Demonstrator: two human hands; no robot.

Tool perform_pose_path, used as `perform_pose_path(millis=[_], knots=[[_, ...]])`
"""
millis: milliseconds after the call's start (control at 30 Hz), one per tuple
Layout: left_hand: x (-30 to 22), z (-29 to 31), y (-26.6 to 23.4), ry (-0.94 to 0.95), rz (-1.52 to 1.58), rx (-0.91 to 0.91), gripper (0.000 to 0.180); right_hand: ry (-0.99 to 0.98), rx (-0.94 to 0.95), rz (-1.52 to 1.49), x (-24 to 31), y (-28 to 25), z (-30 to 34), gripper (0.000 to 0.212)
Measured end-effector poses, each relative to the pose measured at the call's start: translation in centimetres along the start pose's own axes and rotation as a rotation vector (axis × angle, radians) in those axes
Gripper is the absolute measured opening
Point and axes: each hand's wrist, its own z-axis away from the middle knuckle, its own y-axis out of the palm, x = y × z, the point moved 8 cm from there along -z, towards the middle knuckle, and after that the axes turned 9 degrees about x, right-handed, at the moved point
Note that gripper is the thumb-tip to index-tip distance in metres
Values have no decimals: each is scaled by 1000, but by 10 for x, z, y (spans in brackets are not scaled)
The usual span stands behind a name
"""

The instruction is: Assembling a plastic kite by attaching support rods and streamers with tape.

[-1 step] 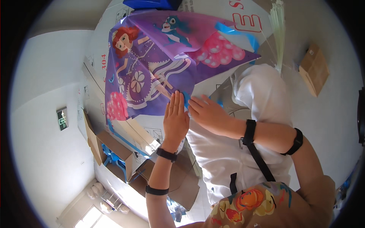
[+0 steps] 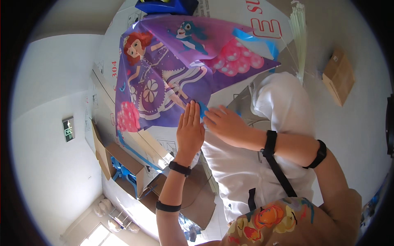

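A purple kite [image 2: 164, 78] printed with a cartoon princess and pink balloons lies spread over a large white cardboard box [image 2: 246, 20]. My left hand [image 2: 190, 133] rests flat on the kite's near corner, fingers straight and together. Right beside it, my right hand [image 2: 225, 125] pinches the blue tip [image 2: 203, 110] of that same corner with its fingertips. Both forearms wear black bands. White cloth [image 2: 279, 106] covers my lap under the right arm.
A bundle of thin pale rods [image 2: 299, 37] lies at the top right. A small brown carton [image 2: 338, 76] sits on the grey floor beyond it. Open cardboard boxes [image 2: 119, 156] and blue chairs [image 2: 123, 172] stand to the left. A blue object [image 2: 166, 6] sits past the kite.
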Motion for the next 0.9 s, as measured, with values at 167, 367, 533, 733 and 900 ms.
perform_pose_path(millis=[167, 367, 533, 733, 900], knots=[[17, -39, -51, 31, 92, 16, 45, 87, -148, -388, -31, -53, -7, 25], [43, -194, -154, -130, 1142, -459, 25, 272, -374, -578, -76, -72, -7, 19], [106, -284, -126, -526, 1544, -521, 30, 220, -317, -554, -60, -73, -19, 21], [100, -319, -91, -820, 1693, -529, 39, 267, -294, -622, -86, -86, -13, 16], [105, -325, -110, -774, 1699, -409, 31, 238, -315, -632, -85, -87, -15, 17]])
